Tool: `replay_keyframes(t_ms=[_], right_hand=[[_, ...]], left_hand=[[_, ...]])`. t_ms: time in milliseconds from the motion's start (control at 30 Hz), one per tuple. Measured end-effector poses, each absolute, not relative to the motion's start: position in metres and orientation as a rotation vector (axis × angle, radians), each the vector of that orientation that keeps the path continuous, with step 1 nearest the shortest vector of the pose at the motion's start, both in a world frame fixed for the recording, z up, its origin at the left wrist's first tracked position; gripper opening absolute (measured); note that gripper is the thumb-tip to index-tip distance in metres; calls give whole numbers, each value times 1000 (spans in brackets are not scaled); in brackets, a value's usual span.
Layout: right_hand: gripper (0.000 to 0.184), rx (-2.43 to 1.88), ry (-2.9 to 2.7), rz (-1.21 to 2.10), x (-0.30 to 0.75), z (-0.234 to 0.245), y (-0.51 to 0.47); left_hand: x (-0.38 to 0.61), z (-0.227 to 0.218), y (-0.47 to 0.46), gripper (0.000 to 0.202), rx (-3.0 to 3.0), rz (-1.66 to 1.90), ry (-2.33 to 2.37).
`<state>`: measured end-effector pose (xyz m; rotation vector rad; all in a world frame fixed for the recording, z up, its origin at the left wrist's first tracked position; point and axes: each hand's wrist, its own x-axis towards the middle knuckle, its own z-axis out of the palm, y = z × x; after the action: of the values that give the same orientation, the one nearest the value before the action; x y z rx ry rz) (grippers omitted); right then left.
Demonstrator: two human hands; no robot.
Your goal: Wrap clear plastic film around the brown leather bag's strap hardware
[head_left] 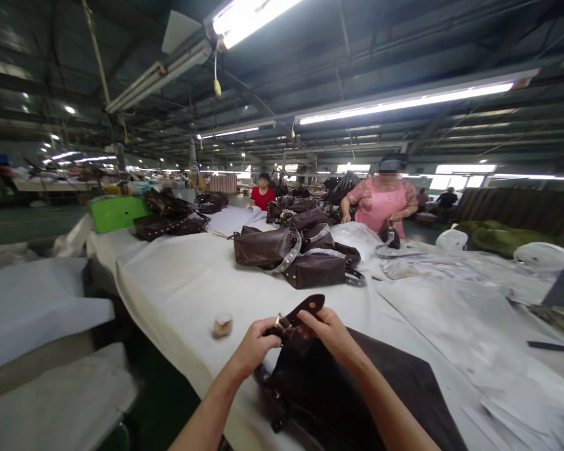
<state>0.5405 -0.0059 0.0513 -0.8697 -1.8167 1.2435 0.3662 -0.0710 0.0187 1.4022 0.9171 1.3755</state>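
A large dark brown leather bag (348, 382) lies on the white-covered table in front of me. My left hand (257, 344) pinches the metal buckle (280, 323) at the bag's upper left. Just to the right, my right hand (326, 332) grips the dark leather strap (311, 307) between thumb and fingers, its rounded, riveted end sticking up. The strap runs from the right hand down to the buckle. Part of the bag is hidden behind my right forearm.
Several finished-looking brown bags (305, 250) are heaped further up the table (178, 269). More lie beside a green bin (117, 213) at the far left. A small round container (222, 324) stands left of my hands. Plastic sheets (470, 326) spread rightward. A person in a pink apron (373, 203) stands across.
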Motion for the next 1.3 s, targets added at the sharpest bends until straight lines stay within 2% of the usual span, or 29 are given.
replay_keyframes(t_ms=[133,167,267,300,333,433,500,600,700,833,933,1033,1167,1233,1300], right_hand=[[33,-667,-2040,1200,546,57,-10],[37,-632,-2091,1219,547,59,-10],[74,-604,-2238,1350,546,65,-8],[76,-604,-2291,1356,544,66,-8],[69,-598,-2346,1321,541,66,-8],[25,-535,-2466,968,529,67,-9],[21,-593,-2552,649,522,72,-10],[20,-904,-2737,108,515,84,-7],[19,-1135,-2785,-192,508,93,4],[24,-1342,-2775,-259,509,90,27],[29,-1476,-2686,-265,519,88,40],[39,-1575,-2571,-253,542,93,46],[39,-1610,-2554,-159,597,96,40],[46,-1655,-2514,-135,635,89,32],[55,-1705,-2411,-105,676,76,20]], left_hand=[[359,28,-76,29,1271,1355,800],[358,31,-76,30,1266,1339,771],[356,39,-77,34,1292,1269,679],[356,43,-76,34,1290,1256,661],[356,46,-76,35,1282,1251,649],[355,57,-76,34,1272,1249,659],[353,63,-78,34,1300,1225,674],[350,66,-83,34,1305,1203,649],[347,65,-89,28,1224,1288,616],[342,65,-96,19,1255,1383,614],[343,61,-96,23,1219,1464,813],[346,48,-93,42,1109,1536,1071],[340,15,-91,77,1125,1509,1327],[331,-3,-92,76,1259,1449,1464],[321,-19,-94,63,1428,1379,1603]])
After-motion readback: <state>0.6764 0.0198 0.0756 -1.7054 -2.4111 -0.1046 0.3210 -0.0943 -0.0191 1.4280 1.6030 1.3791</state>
